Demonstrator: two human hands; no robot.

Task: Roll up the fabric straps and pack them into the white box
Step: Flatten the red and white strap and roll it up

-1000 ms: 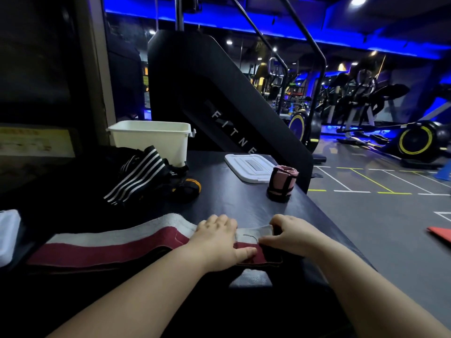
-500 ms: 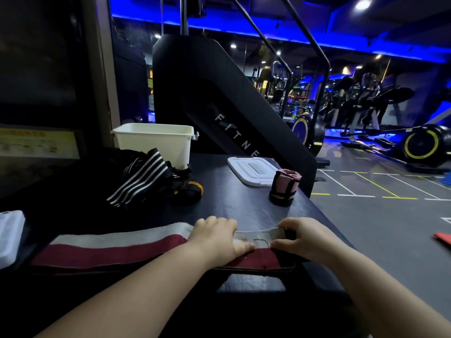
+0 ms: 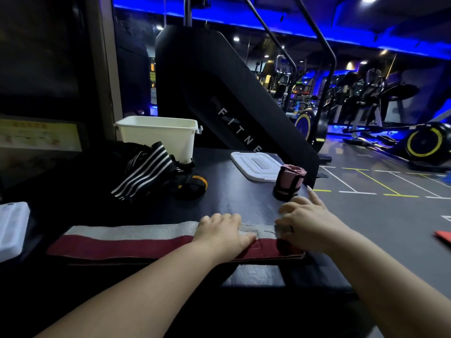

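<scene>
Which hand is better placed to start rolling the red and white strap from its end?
The right hand: it lies on the right end of the strap, where a roll would likely begin. The left hand presses the strap flat further in, fit to steady it.

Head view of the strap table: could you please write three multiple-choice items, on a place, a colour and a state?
1. Where does the rolled pink strap stand? A in the white box; B on the table beside the white lid; C on the floor.
2. What colours has the flat strap nearest the camera? A blue and yellow; B red and white; C all black.
3. How is the white box? A lidded; B tipped over; C open.
Key: B, it stands upright next to the lid; B, a red band runs beside a white one; C, its lid lies apart on the table.
</scene>
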